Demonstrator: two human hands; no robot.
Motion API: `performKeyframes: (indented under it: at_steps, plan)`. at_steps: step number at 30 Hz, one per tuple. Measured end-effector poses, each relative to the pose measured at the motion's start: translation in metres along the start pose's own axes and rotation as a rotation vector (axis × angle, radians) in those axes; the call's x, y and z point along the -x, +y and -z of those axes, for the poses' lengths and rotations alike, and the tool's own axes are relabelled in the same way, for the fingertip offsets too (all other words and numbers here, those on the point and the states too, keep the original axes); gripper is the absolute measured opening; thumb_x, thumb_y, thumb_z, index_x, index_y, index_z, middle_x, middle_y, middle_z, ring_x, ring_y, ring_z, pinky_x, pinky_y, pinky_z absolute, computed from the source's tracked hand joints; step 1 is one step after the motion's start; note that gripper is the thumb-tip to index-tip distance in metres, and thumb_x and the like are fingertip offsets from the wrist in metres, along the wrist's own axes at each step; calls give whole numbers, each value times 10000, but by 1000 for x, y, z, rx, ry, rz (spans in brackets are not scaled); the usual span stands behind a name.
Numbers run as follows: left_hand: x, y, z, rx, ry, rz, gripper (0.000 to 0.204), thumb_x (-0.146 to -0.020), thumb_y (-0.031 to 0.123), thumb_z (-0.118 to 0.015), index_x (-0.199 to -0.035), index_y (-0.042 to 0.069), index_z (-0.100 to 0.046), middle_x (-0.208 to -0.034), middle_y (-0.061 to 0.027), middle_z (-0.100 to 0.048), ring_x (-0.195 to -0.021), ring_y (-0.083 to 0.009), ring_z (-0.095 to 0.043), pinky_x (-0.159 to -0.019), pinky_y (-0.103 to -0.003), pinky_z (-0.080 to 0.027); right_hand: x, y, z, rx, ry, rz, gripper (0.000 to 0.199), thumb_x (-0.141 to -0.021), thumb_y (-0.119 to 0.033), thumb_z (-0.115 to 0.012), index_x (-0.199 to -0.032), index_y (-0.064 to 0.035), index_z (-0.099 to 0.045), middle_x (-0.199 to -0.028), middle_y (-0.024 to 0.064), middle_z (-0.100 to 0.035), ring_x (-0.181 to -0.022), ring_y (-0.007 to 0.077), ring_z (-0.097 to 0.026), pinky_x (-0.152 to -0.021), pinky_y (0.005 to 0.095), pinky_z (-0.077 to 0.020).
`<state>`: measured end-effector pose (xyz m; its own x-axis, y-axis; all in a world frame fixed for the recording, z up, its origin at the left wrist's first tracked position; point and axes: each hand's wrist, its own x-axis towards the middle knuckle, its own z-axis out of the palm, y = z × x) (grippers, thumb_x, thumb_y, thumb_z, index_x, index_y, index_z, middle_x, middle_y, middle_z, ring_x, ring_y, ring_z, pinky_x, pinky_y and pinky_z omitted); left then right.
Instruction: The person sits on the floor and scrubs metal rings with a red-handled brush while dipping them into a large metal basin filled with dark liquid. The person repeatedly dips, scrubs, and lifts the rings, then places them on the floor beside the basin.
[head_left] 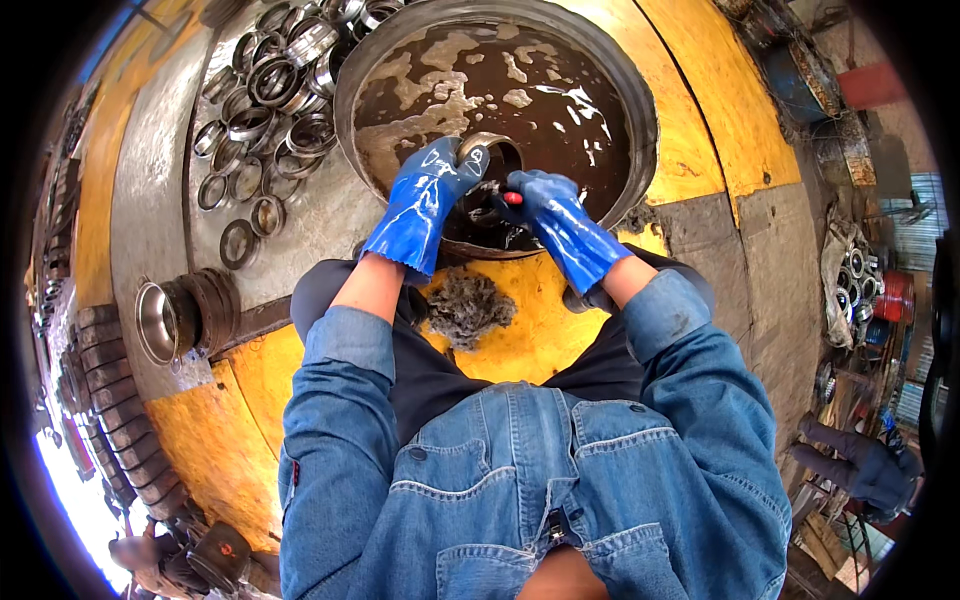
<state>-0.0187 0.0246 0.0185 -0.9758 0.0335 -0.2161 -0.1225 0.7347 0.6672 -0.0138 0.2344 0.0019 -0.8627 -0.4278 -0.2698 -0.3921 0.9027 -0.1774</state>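
Observation:
Both my hands wear blue rubber gloves and work over a large round metal tub [645, 125] of dark brown liquid with foam patches. My left hand [432, 185] grips a metal ring [500, 143], which is tilted above the liquid near the tub's near side. Close beside it, my right hand [556, 205] is closed around a dark tool with a red part [513, 198]; its working end is too dark to make out. Below the tub, between my knees, lies a grey tangled wad [470, 308] on the yellow floor sheet.
Many metal rings [275, 80] lie piled left of the tub. Nearer on the left are a shiny metal pot [160, 320] and a row of dark ribbed parts [120, 410]. A person [865, 465] is at far right, another [160, 560] at lower left. A blue drum [795, 85] stands at upper right.

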Motion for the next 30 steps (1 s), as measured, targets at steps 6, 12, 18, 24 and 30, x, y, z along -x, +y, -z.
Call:
performKeyframes:
  at_steps: [6,12,18,24,30]
  plan:
    - [-8,-14,-8,-65,36,-37,592,-956,572,-626,-1193,39,-725,-1156,-267,-731,-1128,-424,-688,-969,-487,-537,11,-7,29,408,428,403,461,-906,-179,-699,-1358,-162,-611,-1250,89,-694,-677,245,-740,-497,377,-551]
    - [-5,1,-5,40,-12,-54,564,-950,554,-637,-1157,37,-731,-1128,-259,-739,-1090,-429,-700,-944,-500,-541,-15,12,10,140,117,-9,210,-957,-230,-643,-1153,-180,-702,-1193,87,-742,-835,280,-769,-644,505,-563]
    - [3,-2,-1,17,5,-48,560,-956,540,-640,-1210,45,-701,-1183,-243,-735,-1144,-427,-682,-985,-487,-530,0,6,-1,-616,55,-247,453,-944,-460,-704,-1171,-71,-751,-1045,216,-771,-1004,414,-731,-895,462,-570]
    - [8,-4,6,46,53,-42,552,-970,531,-627,-1217,44,-707,-1194,-235,-734,-1148,-421,-681,-987,-486,-531,18,-19,36,-1458,-188,-245,394,-950,-430,-772,-1188,-116,-758,-940,60,-760,-710,159,-667,-605,298,-481]
    - [-2,-8,-8,24,67,-75,575,-976,534,-613,-1255,39,-702,-1218,-238,-725,-1166,-415,-675,-999,-487,-531,-31,22,9,-2004,-228,-840,289,-966,-443,-752,-956,-156,-717,-753,48,-707,-537,188,-618,-405,300,-457]
